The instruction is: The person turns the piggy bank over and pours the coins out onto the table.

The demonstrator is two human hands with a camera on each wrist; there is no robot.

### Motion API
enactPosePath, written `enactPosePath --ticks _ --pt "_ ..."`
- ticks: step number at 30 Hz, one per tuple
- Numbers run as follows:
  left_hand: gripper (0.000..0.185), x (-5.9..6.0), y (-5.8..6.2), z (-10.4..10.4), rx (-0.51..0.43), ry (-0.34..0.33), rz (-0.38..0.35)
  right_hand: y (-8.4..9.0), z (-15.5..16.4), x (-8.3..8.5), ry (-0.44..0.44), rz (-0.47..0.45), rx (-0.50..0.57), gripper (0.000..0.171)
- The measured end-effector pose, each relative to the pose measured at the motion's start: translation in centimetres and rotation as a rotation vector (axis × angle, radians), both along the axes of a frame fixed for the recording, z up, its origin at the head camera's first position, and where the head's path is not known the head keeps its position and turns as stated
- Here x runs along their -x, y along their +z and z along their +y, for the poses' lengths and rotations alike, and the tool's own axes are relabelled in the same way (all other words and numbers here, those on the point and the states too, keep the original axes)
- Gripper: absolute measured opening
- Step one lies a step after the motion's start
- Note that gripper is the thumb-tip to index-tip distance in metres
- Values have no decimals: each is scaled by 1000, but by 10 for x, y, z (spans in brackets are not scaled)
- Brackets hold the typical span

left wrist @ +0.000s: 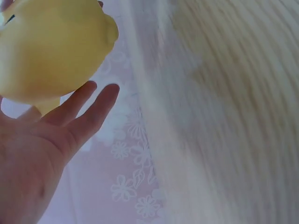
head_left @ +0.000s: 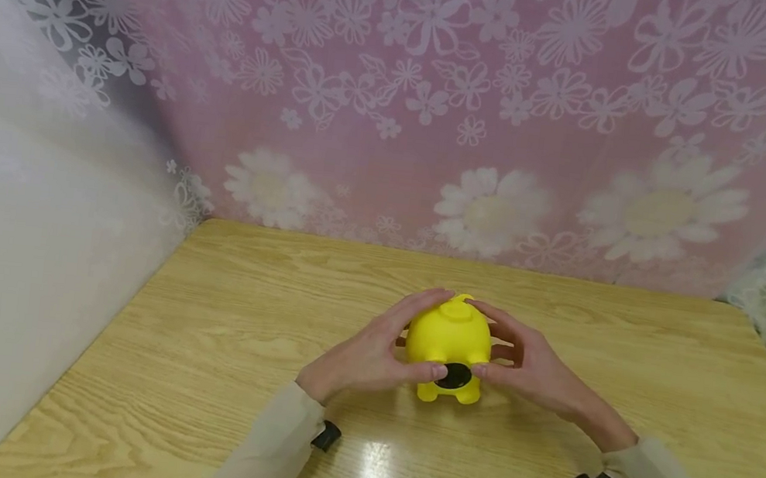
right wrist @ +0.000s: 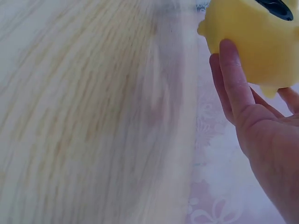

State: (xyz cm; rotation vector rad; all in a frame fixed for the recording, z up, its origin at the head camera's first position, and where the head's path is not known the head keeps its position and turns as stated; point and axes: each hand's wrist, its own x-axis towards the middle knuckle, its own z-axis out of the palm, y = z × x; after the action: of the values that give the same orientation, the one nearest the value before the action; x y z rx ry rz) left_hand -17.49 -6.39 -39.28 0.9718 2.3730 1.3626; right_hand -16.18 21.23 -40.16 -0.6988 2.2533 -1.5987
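A round yellow piggy bank (head_left: pixel 448 338) with stubby feet is held between both hands at the middle of the table. A black oval plug (head_left: pixel 456 377) on its underside faces the head camera. My left hand (head_left: pixel 371 353) grips its left side, thumb at the plug's edge and fingers toward the top. On the other side my right hand (head_left: pixel 541 368) holds it, thumb by the plug's right edge. In the left wrist view, the yellow body (left wrist: pixel 51 51) rests against the fingers. The right wrist view shows the fingers along the body (right wrist: pixel 257 46).
The wooden table (head_left: pixel 221 315) meets a pink flowered curtain (head_left: pixel 375 176) at its back edge. A whitish curtain (head_left: pixel 40 234) hangs along the left side. Black wrist straps (head_left: pixel 327 436) show at both cuffs.
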Motion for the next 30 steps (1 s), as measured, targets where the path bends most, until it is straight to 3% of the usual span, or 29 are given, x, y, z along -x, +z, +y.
enactPosePath --ticks 9,14,22,27,30 --pt "70 3 -2 5 -47 -43 -3 12 -6 -5 -15 -84 0 71" --pt "64 4 -3 7 -66 -1 -44 14 -8 -8 -63 -54 0 64" --pt "56 9 -8 6 -112 136 -8 7 -19 -22 -295 235 75 52" --pt "54 15 -9 8 -100 129 -28 5 -29 -28 -349 482 108 51" --pt "53 18 -9 10 -112 113 -47 3 -37 -30 -389 626 58 45"
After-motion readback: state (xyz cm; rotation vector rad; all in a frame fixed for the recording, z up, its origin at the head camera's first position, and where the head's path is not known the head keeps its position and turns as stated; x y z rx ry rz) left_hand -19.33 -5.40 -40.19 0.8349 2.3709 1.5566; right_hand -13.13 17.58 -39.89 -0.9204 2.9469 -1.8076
